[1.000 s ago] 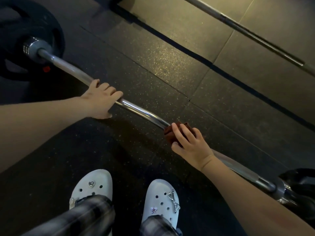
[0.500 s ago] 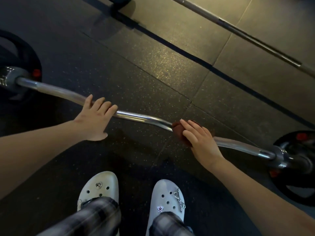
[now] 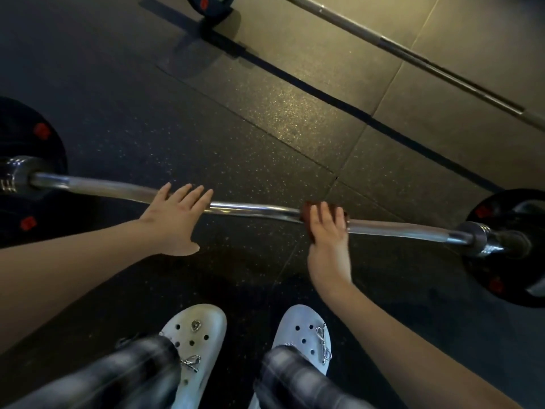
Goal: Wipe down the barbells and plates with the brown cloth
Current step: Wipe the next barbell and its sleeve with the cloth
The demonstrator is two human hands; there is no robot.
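A chrome barbell [image 3: 253, 208] lies across the dark rubber floor in front of me, with a black plate [image 3: 28, 172] on its left end and a black plate [image 3: 510, 249] on its right end. My left hand [image 3: 174, 219] rests flat on the bar left of centre, fingers straight. My right hand [image 3: 327, 231] presses the brown cloth [image 3: 308, 210] around the bar right of centre, fingers curled over it. Most of the cloth is hidden under that hand.
A second barbell [image 3: 413, 54] lies diagonally on the lighter mat at the top right, with a black plate [image 3: 209, 7] at the top centre. My two white clogs [image 3: 194, 329] stand just behind the near bar.
My left hand has straightened from a curl over the bar to lying flat. The view has swung so the bar runs level. The right hand keeps the cloth on the bar.
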